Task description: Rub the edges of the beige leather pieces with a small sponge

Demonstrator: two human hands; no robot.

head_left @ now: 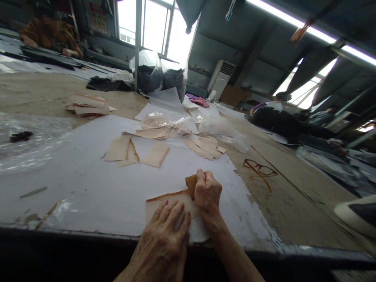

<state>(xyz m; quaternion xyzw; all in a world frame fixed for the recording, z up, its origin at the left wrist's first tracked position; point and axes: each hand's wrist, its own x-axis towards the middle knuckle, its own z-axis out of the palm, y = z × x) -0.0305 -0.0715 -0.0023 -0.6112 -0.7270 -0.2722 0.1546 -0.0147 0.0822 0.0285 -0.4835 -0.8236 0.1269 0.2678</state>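
A beige rectangular piece (152, 207) with an orange-brown band along its far edge lies on white paper near the table's front edge. My left hand (164, 235) rests on it, fingers stretched out and flat. Closed in a fist, my right hand (208, 192) grips a small yellow-brown flat block (191, 185) over the right end of that edge. My fingers hide part of the block. Just beyond, a single beige piece (157, 154) and two overlapping beige pieces (116, 149) lie on the paper; some have brown edges. More beige pieces (205, 147) are fanned out to the right.
Clear plastic bags (223, 131) lie behind the pieces; plastic film (32, 145) covers the left side. A beige stack (88, 105) sits at the back left, and eyeglasses (261, 168) on the right. Other people (53, 33) sit at tables further off.
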